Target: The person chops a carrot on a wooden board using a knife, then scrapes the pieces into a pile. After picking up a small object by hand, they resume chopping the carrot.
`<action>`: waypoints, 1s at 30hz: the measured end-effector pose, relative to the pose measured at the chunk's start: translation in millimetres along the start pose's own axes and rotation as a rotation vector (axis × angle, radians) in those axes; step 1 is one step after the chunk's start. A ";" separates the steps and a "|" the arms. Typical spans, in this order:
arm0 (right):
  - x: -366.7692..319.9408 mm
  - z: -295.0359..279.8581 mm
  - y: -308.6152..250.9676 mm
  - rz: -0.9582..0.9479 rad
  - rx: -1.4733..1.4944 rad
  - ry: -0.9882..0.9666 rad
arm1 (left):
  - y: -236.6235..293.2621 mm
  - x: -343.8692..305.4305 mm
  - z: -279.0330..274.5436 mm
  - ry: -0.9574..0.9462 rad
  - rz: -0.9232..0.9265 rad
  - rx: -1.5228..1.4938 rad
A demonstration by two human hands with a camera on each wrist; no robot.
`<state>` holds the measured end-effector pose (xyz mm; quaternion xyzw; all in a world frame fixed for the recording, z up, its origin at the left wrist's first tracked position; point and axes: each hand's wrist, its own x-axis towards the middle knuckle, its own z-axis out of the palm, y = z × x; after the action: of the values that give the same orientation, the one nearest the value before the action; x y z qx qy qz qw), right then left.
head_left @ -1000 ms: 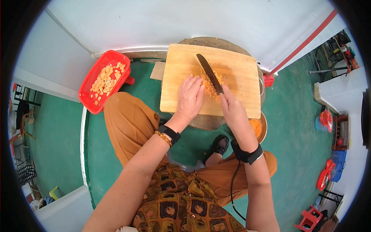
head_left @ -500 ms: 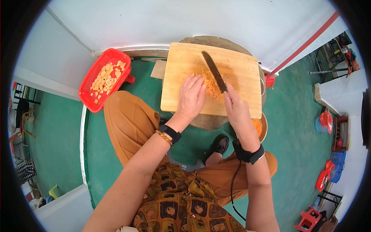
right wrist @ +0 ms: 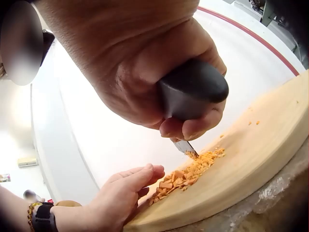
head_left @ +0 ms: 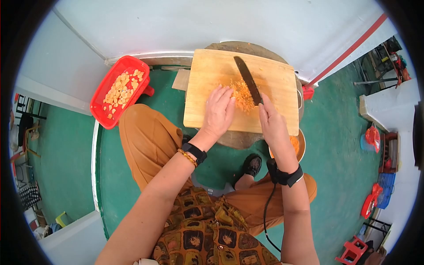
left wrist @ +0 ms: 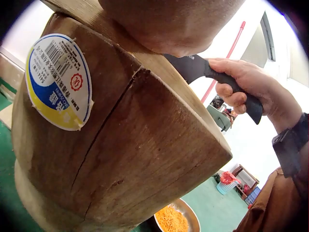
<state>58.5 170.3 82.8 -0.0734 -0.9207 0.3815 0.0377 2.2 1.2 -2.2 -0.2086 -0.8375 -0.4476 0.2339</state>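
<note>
My right hand (head_left: 274,123) grips the black handle (right wrist: 193,89) of a knife (head_left: 248,79), its dark blade slanting up and left over the wooden cutting board (head_left: 203,70). Chopped orange bits (right wrist: 186,176) lie in a heap beneath and beside the blade. Left of the heap, my left hand (head_left: 218,110) rests with fingers extended and close together, its fingertips at the edge of the bits. In the left wrist view the right hand's fingers (left wrist: 234,96) curl round the handle; the left hand is only partly seen at the top.
Under the board is a thick round wood block (left wrist: 111,130). A red basin (head_left: 99,99) with orange slices stands at the left. A metal bowl (head_left: 302,148) of finely chopped orange pieces is at the board's lower right. The wall (head_left: 176,26) rises behind the board.
The knife and my right hand have shifted to the right across the orange heap. My left hand has stayed in nearly the same place.
</note>
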 end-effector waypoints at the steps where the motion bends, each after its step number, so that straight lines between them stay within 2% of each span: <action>1: 2.2 5.3 10.3 -0.043 0.005 0.019 | 0.3 0.1 0.1 0.001 0.001 0.005; 2: 5.2 8.2 18.5 -0.091 0.011 0.039 | -0.2 2.2 -0.1 0.005 0.004 0.013; 11: 8.7 1.7 18.6 -0.012 0.010 0.025 | -4.6 0.3 1.8 0.009 0.017 0.017; 14: 7.6 0.3 16.1 -0.041 0.042 0.077 | -3.9 0.3 1.7 0.011 0.013 0.007; 17: 11.2 11.1 34.0 -0.180 -0.018 0.129 | -3.4 0.7 1.8 -0.003 -0.007 -0.009; 20: 8.3 3.5 19.4 -0.003 -0.026 0.036 | -3.2 1.4 0.0 -0.009 0.004 0.007; 26: 6.3 7.3 19.0 -0.049 -0.026 0.025 | -2.3 0.9 0.9 -0.003 -0.005 -0.015; 30: 4.7 0.2 6.9 0.003 -0.050 0.009 | -2.9 0.4 0.7 -0.001 0.003 0.002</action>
<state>54.5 175.7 77.8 -0.0777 -0.9295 0.3584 0.0395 0.0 0.3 -4.2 -0.2098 -0.8377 -0.4462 0.2347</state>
